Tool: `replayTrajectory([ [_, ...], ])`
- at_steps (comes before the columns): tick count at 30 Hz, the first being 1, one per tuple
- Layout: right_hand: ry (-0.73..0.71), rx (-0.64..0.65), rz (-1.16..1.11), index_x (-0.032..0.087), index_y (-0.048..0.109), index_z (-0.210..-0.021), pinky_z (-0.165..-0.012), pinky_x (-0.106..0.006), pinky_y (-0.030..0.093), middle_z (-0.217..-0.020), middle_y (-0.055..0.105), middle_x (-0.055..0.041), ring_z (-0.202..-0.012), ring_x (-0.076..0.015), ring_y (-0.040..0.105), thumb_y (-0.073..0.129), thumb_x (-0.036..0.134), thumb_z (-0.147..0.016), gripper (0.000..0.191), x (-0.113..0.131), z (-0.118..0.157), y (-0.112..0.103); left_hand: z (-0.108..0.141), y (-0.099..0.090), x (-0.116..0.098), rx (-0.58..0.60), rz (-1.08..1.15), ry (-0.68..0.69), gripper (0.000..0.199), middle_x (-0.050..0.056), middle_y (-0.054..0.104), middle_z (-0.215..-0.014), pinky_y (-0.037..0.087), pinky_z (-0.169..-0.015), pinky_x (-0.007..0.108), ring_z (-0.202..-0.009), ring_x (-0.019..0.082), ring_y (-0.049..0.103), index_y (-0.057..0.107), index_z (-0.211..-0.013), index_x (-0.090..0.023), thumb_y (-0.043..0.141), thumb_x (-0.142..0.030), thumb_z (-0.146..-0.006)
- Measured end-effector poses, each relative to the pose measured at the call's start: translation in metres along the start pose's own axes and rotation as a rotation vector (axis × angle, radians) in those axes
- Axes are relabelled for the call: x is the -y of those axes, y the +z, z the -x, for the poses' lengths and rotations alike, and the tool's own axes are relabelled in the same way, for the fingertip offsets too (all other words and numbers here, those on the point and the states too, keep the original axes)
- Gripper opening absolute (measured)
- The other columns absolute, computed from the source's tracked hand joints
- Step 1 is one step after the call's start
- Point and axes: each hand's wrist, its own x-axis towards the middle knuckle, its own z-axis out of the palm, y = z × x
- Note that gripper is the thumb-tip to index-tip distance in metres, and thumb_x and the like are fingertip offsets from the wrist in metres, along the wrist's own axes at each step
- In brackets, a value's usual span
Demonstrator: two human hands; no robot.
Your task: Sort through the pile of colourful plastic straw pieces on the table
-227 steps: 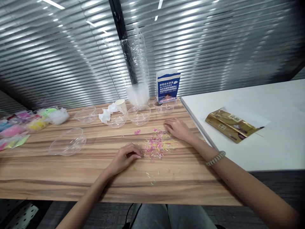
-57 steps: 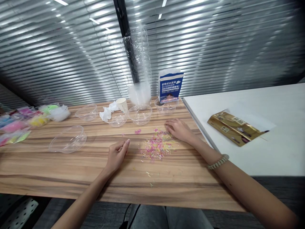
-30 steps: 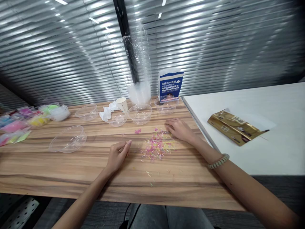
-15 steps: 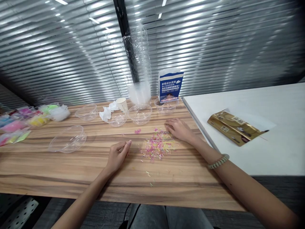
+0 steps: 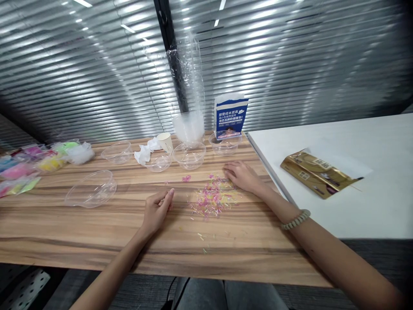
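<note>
Small pink-and-yellow plastic strips (image 5: pixel 213 197) lie right of the left hand's (image 5: pixel 157 210) curled fingers, touching the right hand's (image 5: pixel 240 174) loosely bent ones.

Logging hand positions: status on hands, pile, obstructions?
Left hand curled, contents unclear, left of coloured pile. Right hand at pile's far-right edge. Clear bowls behind, none between hands.
</note>
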Motion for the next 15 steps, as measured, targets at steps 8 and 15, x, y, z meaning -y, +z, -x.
replayTrajectory([
  [8, -0.011, -0.009, -0.011, 0.017, 0.068, -0.103, -0.094, -0.033, 0.040, -0.113, 0.066, -0.0060, -0.106, -0.0227, 0.056, 0.047, 0.019, -0.091, 0.024, -0.0009, 0.0001, 0.0004, 0.0014, -0.0037, 0.0047, -0.175, 0.035, 0.038, 0.047, -0.003, 0.040, -0.048, 0.031, -0.052, 0.024, -0.048, 0.010, 0.040, 0.041, -0.050, -0.017, 0.045, -0.040, -0.090],
  [15, -0.018, -0.006, -0.016, 0.017, 0.068, -0.103, -0.095, -0.033, 0.039, -0.113, 0.066, -0.0059, -0.106, -0.0224, 0.056, 0.047, 0.019, -0.091, 0.024, -0.0039, -0.0007, 0.0033, -0.0013, -0.0040, 0.0074, -0.364, 0.126, 0.070, 0.045, -0.003, 0.043, -0.051, 0.034, -0.053, 0.022, -0.050, 0.010, 0.041, 0.044, -0.055, -0.017, 0.043, -0.042, -0.093],
])
